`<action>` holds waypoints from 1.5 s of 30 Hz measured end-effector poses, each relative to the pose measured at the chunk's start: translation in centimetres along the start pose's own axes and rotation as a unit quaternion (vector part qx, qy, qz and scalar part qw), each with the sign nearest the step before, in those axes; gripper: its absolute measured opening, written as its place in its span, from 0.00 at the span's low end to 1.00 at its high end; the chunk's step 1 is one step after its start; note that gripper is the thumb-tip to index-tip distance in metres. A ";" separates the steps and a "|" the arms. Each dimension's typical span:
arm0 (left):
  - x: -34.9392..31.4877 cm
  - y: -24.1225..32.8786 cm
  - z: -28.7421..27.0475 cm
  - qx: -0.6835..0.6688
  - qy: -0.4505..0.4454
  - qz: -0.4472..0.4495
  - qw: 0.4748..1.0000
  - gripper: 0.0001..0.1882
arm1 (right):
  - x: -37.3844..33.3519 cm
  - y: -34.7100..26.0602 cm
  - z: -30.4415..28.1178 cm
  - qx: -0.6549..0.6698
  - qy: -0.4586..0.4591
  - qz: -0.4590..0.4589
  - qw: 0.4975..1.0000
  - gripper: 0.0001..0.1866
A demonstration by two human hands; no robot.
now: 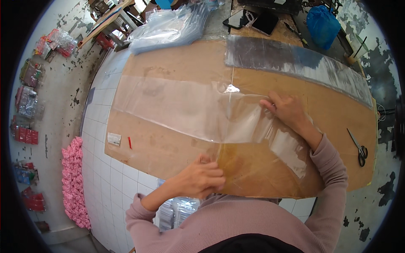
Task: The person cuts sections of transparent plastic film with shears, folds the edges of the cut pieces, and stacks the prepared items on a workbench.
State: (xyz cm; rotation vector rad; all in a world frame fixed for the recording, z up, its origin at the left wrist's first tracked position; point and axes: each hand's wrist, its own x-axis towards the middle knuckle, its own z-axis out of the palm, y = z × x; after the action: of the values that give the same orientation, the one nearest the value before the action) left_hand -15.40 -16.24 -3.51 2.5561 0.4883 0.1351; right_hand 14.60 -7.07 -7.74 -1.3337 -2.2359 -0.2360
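Note:
A long, clear plastic sheet (177, 101) lies across the brown table top (168, 156), its right part lifted and creased. My right hand (291, 110) is closed on the sheet's far edge, thumb and fingers pinching it, while the loose end hangs in folds below that wrist. Close to my body, my left hand (203, 177) is curled above the table's near edge, just below the sheet's near edge. Whatever may be between its fingers is hidden.
Stacked clear plastic (168, 29) lies at the far left, a long plastic-covered strip (295, 63) at the far right. Scissors (359, 149) rest on the right; a red pen-like stick (130, 143) and white label (114, 138) on the left. Phones (265, 23) and a blue bag (322, 27) sit behind.

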 end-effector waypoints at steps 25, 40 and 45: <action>-27.1 -13.5 -5.6 0.143 0.302 -0.451 0.827 0.14 | -11.9 16.7 -15.0 -0.142 -0.241 -0.013 0.960 0.22; -5.3 -12.2 -7.8 0.119 0.339 -0.224 0.906 0.12 | -14.2 15.5 -16.0 -0.149 -0.244 0.028 0.958 0.27; 1.9 -13.4 -6.1 0.136 0.235 -0.165 0.948 0.22 | -15.4 15.4 -17.0 -0.195 -0.220 0.048 0.955 0.29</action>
State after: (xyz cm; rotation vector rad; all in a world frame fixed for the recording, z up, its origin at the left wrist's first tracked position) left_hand -19.02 -1.91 -5.25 2.6529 1.1811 0.5983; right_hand 39.50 -18.05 -3.05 -1.8505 -2.5695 -0.3927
